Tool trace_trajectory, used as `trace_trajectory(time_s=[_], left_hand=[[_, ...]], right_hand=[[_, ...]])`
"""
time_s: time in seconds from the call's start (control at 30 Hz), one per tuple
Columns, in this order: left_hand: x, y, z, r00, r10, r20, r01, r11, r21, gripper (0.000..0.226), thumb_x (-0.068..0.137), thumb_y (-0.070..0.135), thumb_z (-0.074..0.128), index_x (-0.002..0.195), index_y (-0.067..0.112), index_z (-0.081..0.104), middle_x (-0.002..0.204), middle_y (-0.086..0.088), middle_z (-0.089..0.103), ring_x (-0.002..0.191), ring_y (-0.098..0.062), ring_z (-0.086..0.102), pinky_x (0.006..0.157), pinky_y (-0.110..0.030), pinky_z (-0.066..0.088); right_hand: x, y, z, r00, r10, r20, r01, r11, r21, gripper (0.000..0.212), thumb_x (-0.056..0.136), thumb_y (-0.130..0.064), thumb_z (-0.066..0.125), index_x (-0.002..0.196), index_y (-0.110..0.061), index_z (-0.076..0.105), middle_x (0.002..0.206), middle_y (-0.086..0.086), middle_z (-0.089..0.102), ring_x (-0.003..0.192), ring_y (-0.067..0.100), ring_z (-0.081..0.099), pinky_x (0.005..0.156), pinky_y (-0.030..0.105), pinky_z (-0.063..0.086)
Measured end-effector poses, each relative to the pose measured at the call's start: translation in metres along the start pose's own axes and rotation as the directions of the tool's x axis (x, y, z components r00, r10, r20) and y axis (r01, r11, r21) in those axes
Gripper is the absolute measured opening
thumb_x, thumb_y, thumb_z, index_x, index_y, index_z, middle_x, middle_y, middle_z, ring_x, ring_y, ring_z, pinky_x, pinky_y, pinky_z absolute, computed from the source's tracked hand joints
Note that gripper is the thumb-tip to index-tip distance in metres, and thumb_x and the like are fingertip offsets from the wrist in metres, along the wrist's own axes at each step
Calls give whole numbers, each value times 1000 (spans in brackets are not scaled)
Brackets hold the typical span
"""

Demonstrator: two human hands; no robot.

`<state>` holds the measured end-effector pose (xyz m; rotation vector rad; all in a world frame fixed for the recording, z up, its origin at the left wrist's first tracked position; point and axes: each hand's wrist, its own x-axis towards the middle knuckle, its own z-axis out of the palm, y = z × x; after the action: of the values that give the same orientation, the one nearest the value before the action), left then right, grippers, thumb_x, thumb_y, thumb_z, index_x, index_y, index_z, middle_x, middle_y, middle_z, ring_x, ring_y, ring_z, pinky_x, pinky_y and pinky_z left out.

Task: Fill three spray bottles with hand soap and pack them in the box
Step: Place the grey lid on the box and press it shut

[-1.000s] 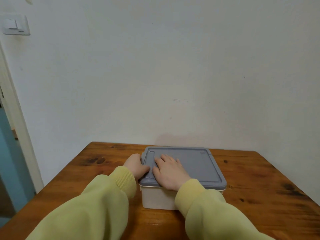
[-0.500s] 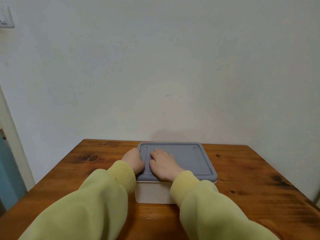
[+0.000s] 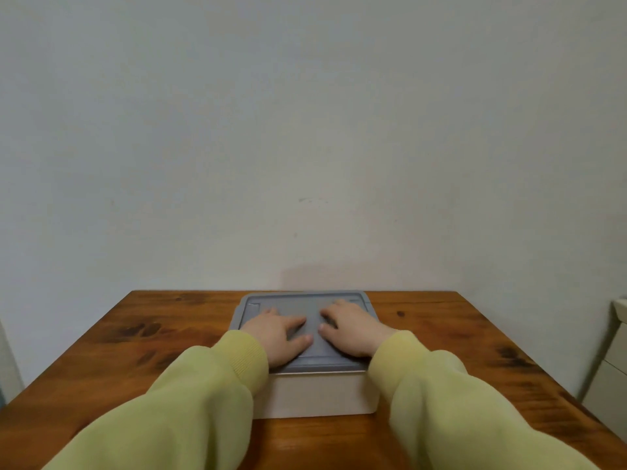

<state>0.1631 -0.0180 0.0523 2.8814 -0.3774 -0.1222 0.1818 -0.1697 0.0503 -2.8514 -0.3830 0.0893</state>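
Both hands lie flat on the grey lid [image 3: 298, 301] of the box [image 3: 319, 396], which stands on the desk [image 3: 135, 334] near the wall. The left hand [image 3: 278, 334] covers the left half of the lid and the right hand [image 3: 354, 330] the right half. The left fingers [image 3: 297, 323] and the right fingers [image 3: 330, 313] are straight and slightly spread. They rest palm-down on the lid and curl round nothing.

The lid sits level on the box and looks closed. No bottles are in view. The lid and walls are opaque, so whether any are packed inside cannot be told. My reading is that this is the closing press at the end of packing, though it could as well be the moment before the box is opened.

If it is the close, the next move calls for even downward pressure along the lid's edges until it seats all round. If the box is to be opened, the fingers need to hook under the rim.

No brand, label or writing can be read on the lid, the box or the pale cabinet [image 3: 614, 368] at the right edge
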Motion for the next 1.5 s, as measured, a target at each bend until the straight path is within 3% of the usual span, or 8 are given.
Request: trace_trajectory(time_s=[0.13, 0.33, 0.57, 0.83, 0.97, 1.13, 1.27, 1.5], left_hand=[[0, 8, -8, 999, -9, 40, 7, 999, 45, 53, 91, 48, 40, 140, 29, 32, 148, -10, 33, 136, -24, 32, 110, -28, 24], [16, 30, -12, 1000, -20, 9, 19, 995, 98, 49, 86, 44, 50, 120, 9, 51, 130, -15, 50, 122, -28, 44, 100, -30, 36], [34, 66, 4, 985, 168, 42, -168, 986, 0, 46, 90, 30, 47, 129, 5, 40, 136, -17, 44, 124, -29, 43, 102, -30, 32], [45, 71, 12, 961, 217, 173, -231, 971, 66, 55, 90, 42, 44, 140, 25, 30, 153, -10, 21, 140, -29, 20, 116, -38, 20], [40, 72, 8, 958, 218, 184, -239, 966, 97, 56, 91, 44, 42, 142, 27, 26, 155, -11, 13, 142, -28, 15, 117, -37, 17], [40, 73, 10, 964, 170, 206, -201, 969, 142, 53, 92, 46, 36, 141, 31, 25, 157, -3, 5, 144, -23, 4, 113, -59, 10], [42, 76, 12, 965, 184, 187, -210, 969, 128, 47, 91, 41, 39, 136, 28, 34, 148, -7, 25, 139, -29, 19, 110, -61, 17], [18, 83, 22, 923, 385, 18, -385, 916, 115, 36, 93, 33, 38, 112, 5, 50, 114, -19, 52, 109, -31, 46, 94, -39, 37]], right_hand=[[-12, 39, 3, 995, 34, -93, -37, 999, -27, 57, 92, -51, 39, 131, -10, 46, 137, 10, 43, 132, 25, 36, 111, 39, 29], [-12, 45, 11, 990, 64, -129, -39, 982, 185, 33, 100, -21, 30, 117, 1, 48, 135, 18, 42, 136, 26, 30, 116, 29, 14], [-12, 49, 12, 989, 56, -133, -9, 945, 326, 49, 100, -13, 26, 148, -6, 16, 159, 10, 5, 147, 18, 4, 115, 21, 1], [-9, 54, -1, 990, 86, -110, -45, 942, 333, 44, 87, 2, 36, 131, 2, 42, 143, 17, 41, 137, 30, 33, 111, 31, 26], [-1, 60, -16, 993, 51, -111, -24, 972, 234, 44, 97, -6, 30, 141, -5, 34, 151, 11, 32, 140, 24, 29, 112, 26, 20], [9, 63, -5, 994, 67, -86, -43, 964, 261, 39, 100, -12, 28, 136, -3, 40, 145, 14, 40, 134, 27, 37, 110, 30, 26], [10, 69, 3, 990, 67, -128, -20, 942, 334, 43, 101, -14, 27, 143, -9, 31, 154, 7, 27, 142, 18, 25, 114, 22, 15], [13, 70, 5, 987, 58, -149, 1, 930, 368, 42, 100, -10, 29, 142, -6, 33, 153, 8, 28, 142, 18, 25, 114, 21, 14]])
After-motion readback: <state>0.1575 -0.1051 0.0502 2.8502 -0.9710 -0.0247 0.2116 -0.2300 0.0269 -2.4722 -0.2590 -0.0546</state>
